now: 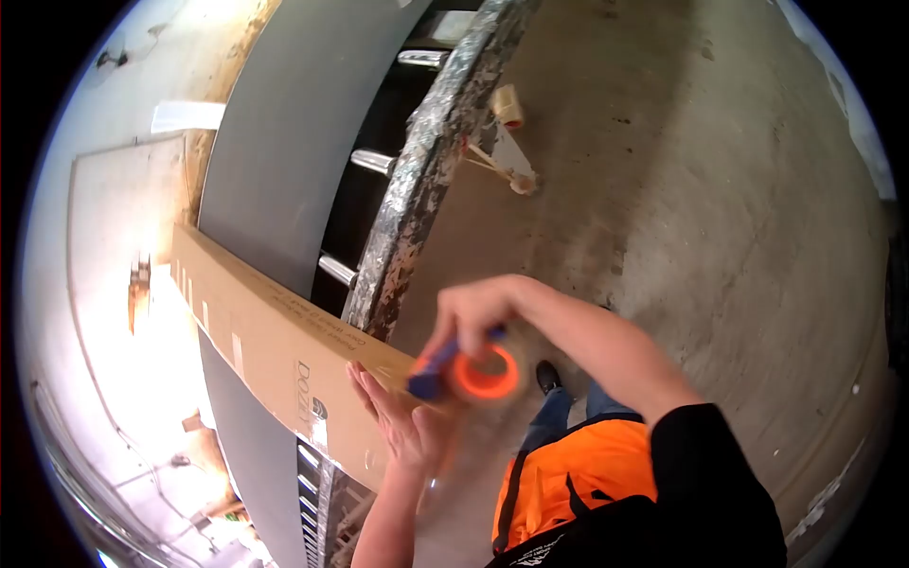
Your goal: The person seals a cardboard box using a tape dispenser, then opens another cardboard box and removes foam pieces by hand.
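Carton (284,341) across grey conveyor belt (294,114)

Carton (270,331): long, brown, printed, across grey belt (294,123) | tape dispenser (463,373): blue-orange, blurred, at carton's near end

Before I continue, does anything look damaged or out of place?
Yes: the mottled silver metal rail looks damaged, its surface patchy and flaking. Beside it, a tan cylindrical roll seems left loose on grey concrete floor.
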